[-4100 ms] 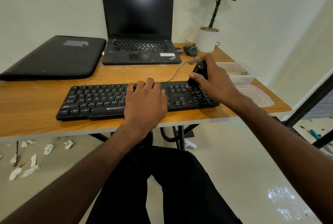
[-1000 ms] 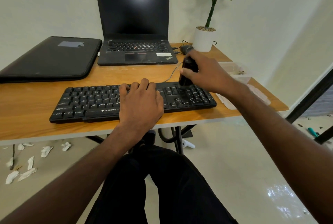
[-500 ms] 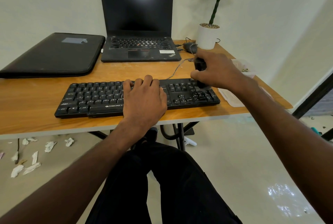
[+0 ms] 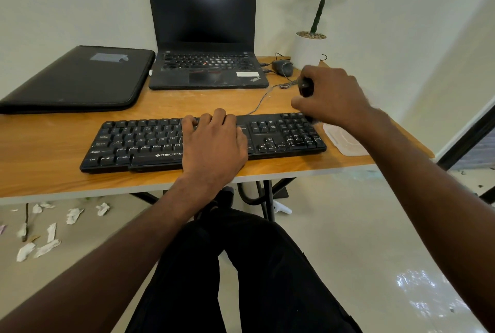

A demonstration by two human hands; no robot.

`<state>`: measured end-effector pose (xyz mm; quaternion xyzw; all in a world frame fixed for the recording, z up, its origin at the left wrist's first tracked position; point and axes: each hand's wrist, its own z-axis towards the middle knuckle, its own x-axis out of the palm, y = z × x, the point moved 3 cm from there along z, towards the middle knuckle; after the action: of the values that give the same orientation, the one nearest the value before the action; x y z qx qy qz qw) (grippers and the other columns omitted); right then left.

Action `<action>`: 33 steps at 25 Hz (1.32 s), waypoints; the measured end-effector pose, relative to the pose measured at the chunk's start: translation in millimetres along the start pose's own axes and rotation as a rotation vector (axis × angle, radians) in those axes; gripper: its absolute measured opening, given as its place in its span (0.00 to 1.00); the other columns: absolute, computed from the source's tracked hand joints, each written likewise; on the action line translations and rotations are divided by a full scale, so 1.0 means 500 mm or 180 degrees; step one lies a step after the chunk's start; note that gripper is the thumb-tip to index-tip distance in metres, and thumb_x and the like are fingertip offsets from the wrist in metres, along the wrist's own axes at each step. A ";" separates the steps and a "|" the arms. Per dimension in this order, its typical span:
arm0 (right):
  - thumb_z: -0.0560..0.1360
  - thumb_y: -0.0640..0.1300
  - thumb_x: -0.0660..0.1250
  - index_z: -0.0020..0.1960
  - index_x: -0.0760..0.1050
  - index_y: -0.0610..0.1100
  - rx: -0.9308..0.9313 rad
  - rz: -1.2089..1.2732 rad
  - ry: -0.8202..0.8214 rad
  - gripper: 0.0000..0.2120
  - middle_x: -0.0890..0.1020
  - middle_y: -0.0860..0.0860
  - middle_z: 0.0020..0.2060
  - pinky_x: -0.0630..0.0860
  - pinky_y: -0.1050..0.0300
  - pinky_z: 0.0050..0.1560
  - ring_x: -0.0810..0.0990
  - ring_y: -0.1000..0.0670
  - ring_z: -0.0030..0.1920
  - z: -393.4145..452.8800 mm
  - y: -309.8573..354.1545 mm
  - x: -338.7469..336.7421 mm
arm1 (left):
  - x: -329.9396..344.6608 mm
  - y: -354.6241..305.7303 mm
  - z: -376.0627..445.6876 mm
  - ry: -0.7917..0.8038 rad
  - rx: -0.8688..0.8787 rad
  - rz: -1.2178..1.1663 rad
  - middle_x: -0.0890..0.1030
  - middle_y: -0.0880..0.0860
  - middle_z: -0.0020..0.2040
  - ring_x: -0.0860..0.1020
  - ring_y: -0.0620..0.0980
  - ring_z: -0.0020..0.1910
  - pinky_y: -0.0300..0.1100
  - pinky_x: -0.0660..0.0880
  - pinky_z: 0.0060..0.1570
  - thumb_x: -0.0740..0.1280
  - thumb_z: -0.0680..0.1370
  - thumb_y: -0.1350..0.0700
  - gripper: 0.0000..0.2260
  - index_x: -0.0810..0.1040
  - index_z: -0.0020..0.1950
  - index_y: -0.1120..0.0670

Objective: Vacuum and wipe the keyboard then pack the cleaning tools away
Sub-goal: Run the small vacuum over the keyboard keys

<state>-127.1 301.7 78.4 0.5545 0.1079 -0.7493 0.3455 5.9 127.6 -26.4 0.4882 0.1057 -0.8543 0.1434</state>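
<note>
Wooden desk (image 4: pixel 48 150) against a pale wall carries the work. On it lies the black keyboard (image 4: pixel 150 142), parallel to the near edge, with an open laptop (image 4: pixel 203 38) behind it, a black sleeve (image 4: pixel 77 78) to the left, a mouse (image 4: pixel 282 68) and a potted plant (image 4: pixel 310 46) at the far right corner. Torn paper scraps (image 4: pixel 75 215) litter the floor under the desk.

The left hand (image 4: pixel 214 142) rests flat on the middle of the keyboard, fingers straight and spread over the keys, evidently steadying it. The right hand (image 4: pixel 332 97) is curled round a small dark handheld vacuum (image 4: pixel 305 87), held near upright with its lower end at the far right corner of the keyboard, over the number pad. The nozzle itself is hidden by the hand and blurred, so contact with the keys cannot be confirmed.

Compared with a second ago, the vacuum has moved rightward from the block of keys left of the number pad to the outer corner; the left hand has not shifted. Judgement: the vacuuming pass is reaching the right end of the board. Wiping has not begun, and no cloth is visible. A clear plastic lid (image 4: pixel 345 142) lies just beside the keyboard's right end, partly under the right forearm; its container is hidden now. Packing away remains outstanding.
</note>
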 end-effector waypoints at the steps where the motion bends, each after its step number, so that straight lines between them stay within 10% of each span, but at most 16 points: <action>1: 0.74 0.52 0.71 0.59 0.76 0.49 -0.0037 0.0318 0.0065 0.15 0.79 0.51 0.49 0.71 0.54 0.46 0.76 0.48 0.50 0.002 0.002 -0.003 | 0.000 0.001 -0.001 -0.0002 0.0002 -0.0002 0.80 0.51 0.61 0.78 0.53 0.57 0.58 0.62 0.66 0.52 0.84 0.45 0.20 0.80 0.63 0.52; 15: 0.75 0.54 0.71 0.55 0.75 0.51 0.0296 0.0283 0.0817 0.12 0.80 0.47 0.51 0.81 0.50 0.41 0.80 0.45 0.48 -0.006 -0.020 -0.013 | -0.003 0.000 0.000 -0.0030 0.0001 -0.0016 0.80 0.51 0.61 0.79 0.53 0.57 0.58 0.63 0.67 0.53 0.84 0.46 0.20 0.80 0.63 0.52; 25: 0.73 0.56 0.71 0.54 0.75 0.52 0.0367 -0.0498 0.0506 0.14 0.81 0.47 0.52 0.71 0.52 0.48 0.75 0.46 0.50 -0.001 -0.043 -0.012 | -0.003 -0.001 -0.001 -0.0044 -0.0016 0.0006 0.80 0.51 0.61 0.78 0.53 0.57 0.57 0.62 0.66 0.54 0.84 0.46 0.18 0.80 0.63 0.52; 29: 0.76 0.52 0.70 0.61 0.75 0.48 0.0233 0.0394 0.0172 0.16 0.80 0.48 0.52 0.79 0.48 0.49 0.78 0.45 0.51 0.001 -0.025 -0.021 | -0.001 0.000 0.000 -0.0020 -0.0022 -0.0016 0.79 0.51 0.61 0.78 0.53 0.57 0.57 0.62 0.66 0.54 0.85 0.46 0.18 0.80 0.63 0.52; 33: 0.76 0.52 0.70 0.56 0.74 0.50 0.0393 0.0286 0.0874 0.12 0.79 0.48 0.50 0.79 0.52 0.36 0.80 0.48 0.43 -0.004 -0.026 -0.014 | -0.003 0.000 -0.001 -0.0039 -0.0032 -0.0020 0.80 0.51 0.61 0.78 0.53 0.57 0.57 0.62 0.67 0.54 0.85 0.46 0.18 0.80 0.63 0.52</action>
<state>-133.1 315.2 80.9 0.6762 0.0830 -0.6554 0.3260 7.0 128.2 -25.4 0.4819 0.1107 -0.8572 0.1439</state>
